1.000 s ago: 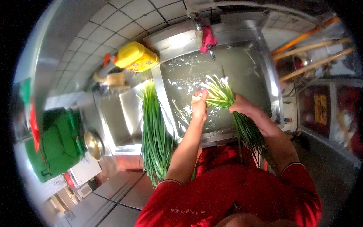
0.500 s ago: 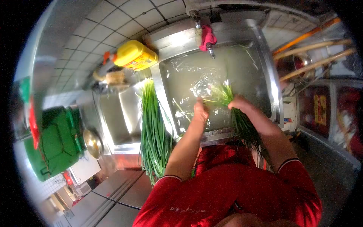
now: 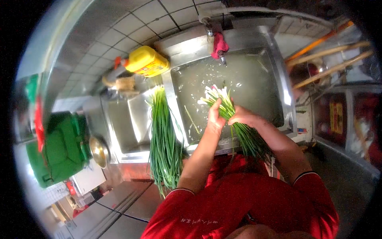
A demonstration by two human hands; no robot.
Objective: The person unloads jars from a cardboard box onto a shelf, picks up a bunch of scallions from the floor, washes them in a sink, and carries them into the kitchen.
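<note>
A bunch of green onions (image 3: 248, 137) is held over the water-filled sink (image 3: 254, 75), white ends up and to the left, dark green leaves hanging toward the near rim. My right hand (image 3: 243, 116) is wrapped round its middle. Close beside it, my left hand (image 3: 215, 116) is closed on the same bunch, just below the white ends. Another large pile of green onions (image 3: 163, 139) lies on the divider left of the sink, its leaves hanging over the front edge.
A yellow jug (image 3: 147, 61) stands at the sink's back left corner. The faucet (image 3: 223, 59) has a pink cloth (image 3: 219, 44) on it. Left are a second basin (image 3: 123, 127), a metal bowl (image 3: 98, 152) and a green bin (image 3: 57, 153). Wooden poles (image 3: 334, 69) lean at the right.
The held bunch has come up from the water and moved left, with my right hand round it. My left hand has risen slightly and now grips the bunch near its white ends.
</note>
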